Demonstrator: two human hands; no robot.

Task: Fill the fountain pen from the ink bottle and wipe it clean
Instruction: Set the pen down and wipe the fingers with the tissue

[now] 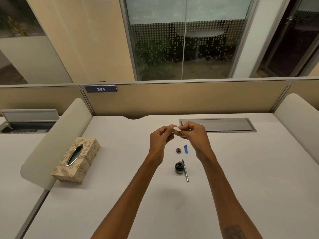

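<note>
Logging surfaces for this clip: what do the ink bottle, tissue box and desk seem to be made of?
Ink bottle: likely glass, dark and glossy, with highlights on its shoulder. Tissue box: matte beige printed covering, card or fabric, with a shiny metal-looking oval rim round the slot. Desk: smooth matte off-white, probably laminate.
</note>
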